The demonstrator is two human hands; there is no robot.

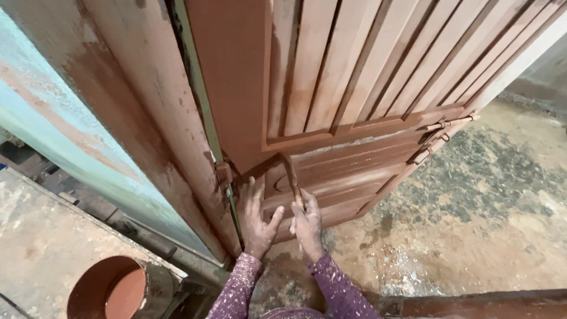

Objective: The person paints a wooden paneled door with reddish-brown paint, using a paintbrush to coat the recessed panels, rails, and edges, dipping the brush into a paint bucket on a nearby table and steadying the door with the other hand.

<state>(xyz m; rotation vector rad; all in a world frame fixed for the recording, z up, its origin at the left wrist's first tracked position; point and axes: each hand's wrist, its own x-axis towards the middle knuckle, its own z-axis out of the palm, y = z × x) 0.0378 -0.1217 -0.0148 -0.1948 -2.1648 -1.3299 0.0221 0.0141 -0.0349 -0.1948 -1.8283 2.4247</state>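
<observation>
A tall wooden door (366,77), coated reddish-brown, fills the upper centre and right of the frame and stands swung out from its frame post (147,118) at left, so its lower panels face the person. At lower left a round tin of matching paint (115,289) sits open within reach. At centre bottom the left hand (258,215) lies flat with fingers spread on the door's lower edge, seemingly to steady it, while the right hand (307,224) is clamped on a paintbrush (292,177) whose bristles touch a lower panel.

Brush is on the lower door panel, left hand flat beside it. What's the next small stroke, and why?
Probably draw the brush in the right hand rightward along the lower panel: pale streaks there look thinly coated, while the frame beside the left hand already looks evenly brown.
</observation>
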